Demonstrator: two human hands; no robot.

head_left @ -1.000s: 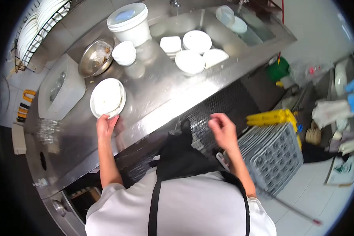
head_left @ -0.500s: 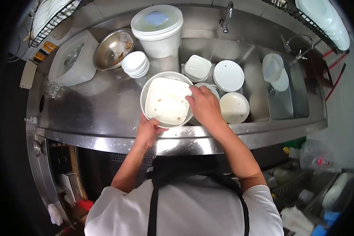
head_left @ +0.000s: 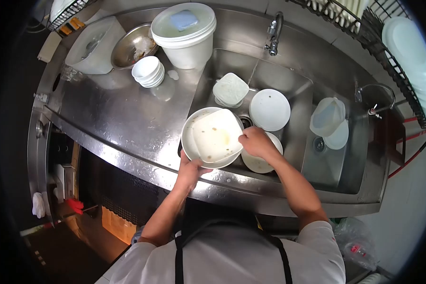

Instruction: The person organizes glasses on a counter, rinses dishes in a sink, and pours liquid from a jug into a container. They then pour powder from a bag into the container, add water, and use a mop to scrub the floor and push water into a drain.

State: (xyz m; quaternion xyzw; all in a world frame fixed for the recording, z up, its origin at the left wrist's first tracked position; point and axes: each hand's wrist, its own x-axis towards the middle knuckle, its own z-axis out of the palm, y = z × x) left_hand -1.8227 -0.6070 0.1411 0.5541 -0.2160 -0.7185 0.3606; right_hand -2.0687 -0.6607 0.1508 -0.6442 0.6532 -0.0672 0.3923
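Observation:
My left hand (head_left: 189, 174) is closed on the near rim of a round white bowl (head_left: 189, 138), which is held over the near left edge of the sink. A squarish white plate (head_left: 218, 131) with brown food bits sits tilted in the bowl, its right side raised. The right edge of that plate is pinched in my right hand (head_left: 259, 143). Just beyond my right fingers lies a round white plate (head_left: 270, 110) in the sink. Another soiled dish (head_left: 255, 164) is partly hidden below my right hand. Farther back stand stacked square dishes (head_left: 231, 89).
Water runs from the tap (head_left: 273, 33) into the sink (head_left: 296, 137). On the left counter are stacked small bowls (head_left: 147, 71), a lidded bucket (head_left: 187, 45), a metal bowl (head_left: 123, 49) and a plastic tub (head_left: 92, 47). A dish rack (head_left: 364, 33) overhangs the right.
My view has turned and shifted to the right. My right hand has raised the square plate's right side, so it now tilts in the bowl. My left hand keeps the bowl.

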